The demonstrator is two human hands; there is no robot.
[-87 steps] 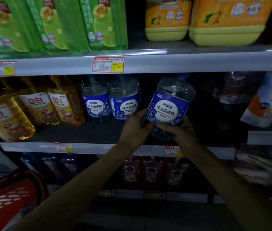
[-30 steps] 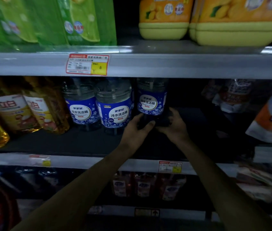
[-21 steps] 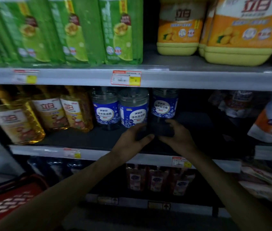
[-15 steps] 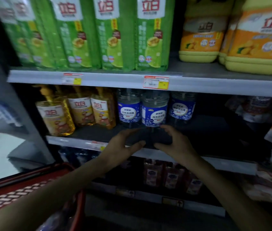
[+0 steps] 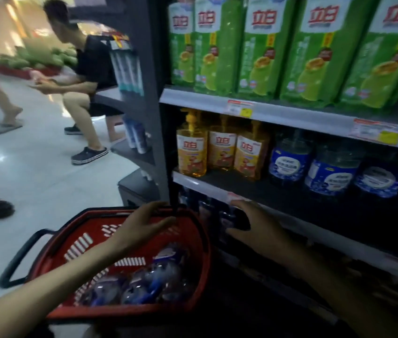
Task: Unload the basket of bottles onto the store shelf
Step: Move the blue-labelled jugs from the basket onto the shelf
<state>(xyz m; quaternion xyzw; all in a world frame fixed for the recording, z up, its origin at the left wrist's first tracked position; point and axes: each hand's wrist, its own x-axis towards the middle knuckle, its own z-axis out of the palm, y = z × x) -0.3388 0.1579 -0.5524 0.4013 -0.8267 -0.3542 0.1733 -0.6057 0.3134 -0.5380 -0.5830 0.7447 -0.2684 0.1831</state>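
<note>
Bottles (image 5: 149, 281) in basket (image 5: 83, 242); left hand (image 5: 141, 228), right hand (image 5: 259, 230): grips seemingly spread, empty.

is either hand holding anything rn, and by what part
Nothing is held: left hand open over the red basket, right hand open beside it.

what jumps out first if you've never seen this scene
The red basket at lower left, with clear blue-labelled bottles lying in it, and the left hand open above it. Next, the row of green packs on the top shelf, then three shelved bottles with blue labels below at right.
</note>
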